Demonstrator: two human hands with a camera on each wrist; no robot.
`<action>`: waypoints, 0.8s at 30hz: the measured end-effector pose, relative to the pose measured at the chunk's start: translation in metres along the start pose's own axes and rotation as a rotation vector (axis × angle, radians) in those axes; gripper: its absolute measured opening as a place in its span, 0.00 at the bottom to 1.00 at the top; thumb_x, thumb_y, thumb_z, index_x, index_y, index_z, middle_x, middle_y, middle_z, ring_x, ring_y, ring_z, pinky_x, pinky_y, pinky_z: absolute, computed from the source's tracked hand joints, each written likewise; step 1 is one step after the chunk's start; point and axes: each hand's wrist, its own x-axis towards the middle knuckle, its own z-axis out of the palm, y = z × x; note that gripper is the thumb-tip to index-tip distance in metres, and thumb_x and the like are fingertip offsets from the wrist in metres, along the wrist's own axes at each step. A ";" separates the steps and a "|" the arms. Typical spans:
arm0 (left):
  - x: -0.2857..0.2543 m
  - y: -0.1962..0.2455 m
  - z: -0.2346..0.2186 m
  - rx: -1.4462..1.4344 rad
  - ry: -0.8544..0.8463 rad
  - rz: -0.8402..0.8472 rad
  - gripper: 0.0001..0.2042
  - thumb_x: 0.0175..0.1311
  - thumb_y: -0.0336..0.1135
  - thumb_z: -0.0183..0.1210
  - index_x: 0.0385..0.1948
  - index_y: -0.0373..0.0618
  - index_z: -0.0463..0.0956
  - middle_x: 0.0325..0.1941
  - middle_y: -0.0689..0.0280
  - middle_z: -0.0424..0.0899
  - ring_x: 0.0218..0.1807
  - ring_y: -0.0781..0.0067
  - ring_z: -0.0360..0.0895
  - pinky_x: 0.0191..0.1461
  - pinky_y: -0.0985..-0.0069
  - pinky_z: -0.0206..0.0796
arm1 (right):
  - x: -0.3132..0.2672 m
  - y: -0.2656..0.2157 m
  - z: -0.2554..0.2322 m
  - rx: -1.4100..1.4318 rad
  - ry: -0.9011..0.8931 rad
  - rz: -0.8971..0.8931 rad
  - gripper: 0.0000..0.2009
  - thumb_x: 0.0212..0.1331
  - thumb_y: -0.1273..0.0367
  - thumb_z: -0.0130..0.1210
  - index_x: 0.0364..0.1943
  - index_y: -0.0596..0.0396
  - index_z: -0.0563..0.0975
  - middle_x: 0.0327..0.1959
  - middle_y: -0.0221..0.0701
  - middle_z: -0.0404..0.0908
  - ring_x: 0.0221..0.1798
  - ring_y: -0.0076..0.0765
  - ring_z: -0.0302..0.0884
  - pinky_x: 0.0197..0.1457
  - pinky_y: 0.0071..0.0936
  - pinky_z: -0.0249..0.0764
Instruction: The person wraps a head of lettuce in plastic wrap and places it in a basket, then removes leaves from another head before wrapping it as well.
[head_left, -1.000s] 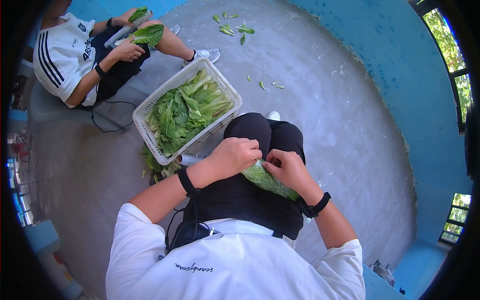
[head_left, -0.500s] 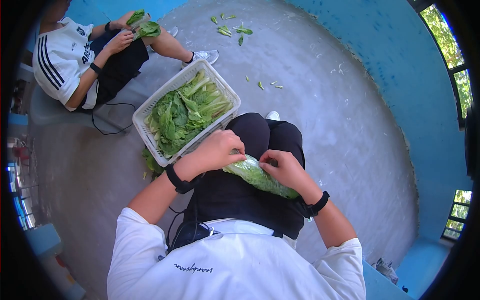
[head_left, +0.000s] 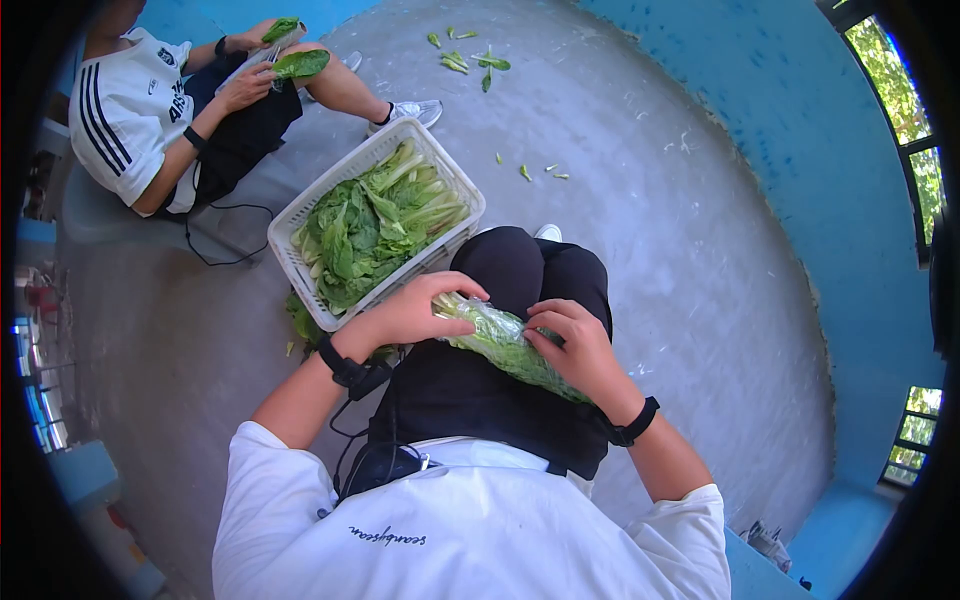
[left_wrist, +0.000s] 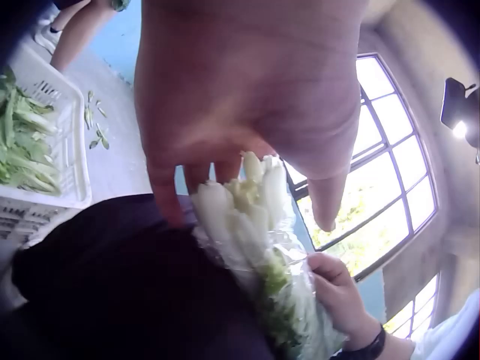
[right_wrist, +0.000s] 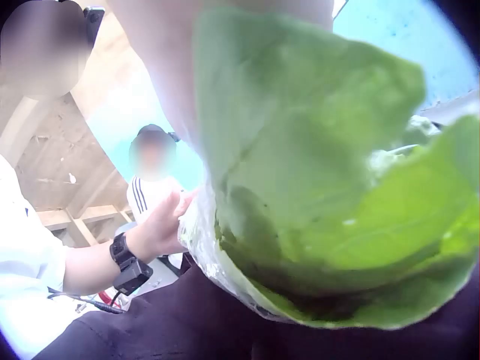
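Observation:
A bundle of lettuce (head_left: 497, 347) in clear plastic film lies slantwise across the lap, in the head view. Its pale stem ends (left_wrist: 238, 211) poke out of the film in the left wrist view. Broad green leaves (right_wrist: 315, 142) fill the other end, close to the right wrist camera. My left hand (head_left: 408, 308) spreads over the stem end, thumb apart from the fingers. At the middle of the bundle, my right hand (head_left: 578, 348) pinches the film (left_wrist: 294, 259) between thumb and fingertips.
A white plastic crate (head_left: 292, 282) of loose lettuce (head_left: 375, 225) stands beyond the left knee. Another person (head_left: 130, 115) sits at upper left, holding leaves (head_left: 300, 64). Scattered leaf scraps (head_left: 490, 62) lie on the grey floor (head_left: 690, 270). A cable runs by the left arm.
My left hand has moved left along the bundle to its stem end and its fingers have spread. The right hand stays near the middle. The seated person's leaves have shifted slightly.

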 end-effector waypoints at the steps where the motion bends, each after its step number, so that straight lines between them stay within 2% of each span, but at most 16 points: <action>1: -0.005 -0.005 -0.002 -0.013 -0.030 0.006 0.19 0.57 0.35 0.70 0.51 0.42 0.82 0.51 0.62 0.84 0.54 0.66 0.80 0.61 0.69 0.71 | -0.002 0.002 -0.002 -0.057 0.034 -0.087 0.04 0.57 0.70 0.67 0.35 0.52 0.85 0.44 0.31 0.85 0.45 0.42 0.82 0.48 0.39 0.78; 5: -0.010 -0.007 -0.005 -0.061 -0.076 0.008 0.21 0.57 0.35 0.71 0.53 0.43 0.81 0.55 0.61 0.83 0.56 0.65 0.80 0.63 0.69 0.70 | -0.009 -0.017 -0.017 -0.240 0.055 -0.317 0.06 0.53 0.70 0.68 0.34 0.49 0.84 0.44 0.27 0.84 0.51 0.37 0.80 0.55 0.35 0.74; 8: -0.006 -0.012 -0.008 -0.044 -0.117 -0.047 0.22 0.57 0.33 0.72 0.54 0.42 0.81 0.56 0.62 0.83 0.59 0.66 0.80 0.65 0.69 0.69 | -0.018 -0.035 -0.020 -0.320 -0.016 -0.435 0.07 0.52 0.69 0.67 0.35 0.49 0.82 0.43 0.26 0.83 0.48 0.33 0.80 0.55 0.33 0.72; 11: -0.004 -0.015 -0.010 -0.104 -0.141 -0.121 0.19 0.60 0.33 0.69 0.54 0.44 0.82 0.54 0.64 0.84 0.58 0.70 0.79 0.63 0.71 0.69 | -0.032 -0.039 -0.008 -0.312 -0.132 -0.497 0.09 0.52 0.68 0.65 0.37 0.50 0.81 0.42 0.25 0.83 0.48 0.32 0.80 0.54 0.33 0.73; 12: -0.003 -0.016 -0.010 -0.135 -0.129 -0.128 0.19 0.60 0.33 0.69 0.54 0.44 0.82 0.54 0.64 0.84 0.57 0.71 0.79 0.63 0.72 0.69 | -0.034 -0.042 -0.006 -0.297 -0.143 -0.535 0.10 0.53 0.68 0.61 0.40 0.51 0.80 0.40 0.26 0.82 0.46 0.31 0.81 0.53 0.31 0.73; 15: -0.003 -0.021 -0.006 -0.206 -0.101 -0.161 0.20 0.60 0.32 0.70 0.55 0.44 0.82 0.53 0.65 0.84 0.56 0.72 0.79 0.62 0.72 0.70 | -0.044 -0.048 0.004 -0.275 -0.257 -0.563 0.10 0.55 0.68 0.58 0.41 0.51 0.78 0.36 0.25 0.80 0.43 0.29 0.81 0.51 0.29 0.74; 17: -0.004 -0.023 -0.004 -0.227 -0.089 -0.198 0.21 0.59 0.32 0.71 0.55 0.44 0.82 0.53 0.64 0.84 0.57 0.71 0.79 0.62 0.71 0.70 | -0.050 -0.054 0.009 -0.314 -0.411 -0.494 0.06 0.59 0.69 0.58 0.39 0.50 0.78 0.35 0.25 0.81 0.40 0.30 0.81 0.48 0.29 0.75; 19: -0.007 -0.012 -0.006 -0.110 -0.106 -0.088 0.22 0.57 0.31 0.71 0.56 0.44 0.81 0.53 0.63 0.83 0.57 0.69 0.79 0.63 0.71 0.69 | -0.056 -0.052 0.021 -0.350 -0.536 -0.375 0.06 0.59 0.69 0.57 0.39 0.50 0.77 0.35 0.26 0.81 0.39 0.31 0.82 0.47 0.31 0.76; 20: -0.008 -0.005 -0.007 -0.051 -0.114 -0.032 0.23 0.56 0.31 0.72 0.56 0.44 0.81 0.53 0.63 0.83 0.57 0.69 0.79 0.63 0.71 0.69 | -0.057 -0.048 0.025 -0.330 -0.550 -0.355 0.05 0.60 0.69 0.58 0.38 0.51 0.77 0.35 0.28 0.81 0.40 0.36 0.82 0.46 0.34 0.77; 24: -0.013 0.007 -0.001 0.019 -0.127 0.054 0.27 0.52 0.27 0.73 0.58 0.45 0.80 0.53 0.62 0.82 0.57 0.62 0.79 0.63 0.69 0.70 | -0.062 -0.044 0.035 -0.141 -0.410 -0.252 0.06 0.64 0.68 0.57 0.40 0.53 0.77 0.33 0.31 0.80 0.37 0.39 0.81 0.42 0.37 0.78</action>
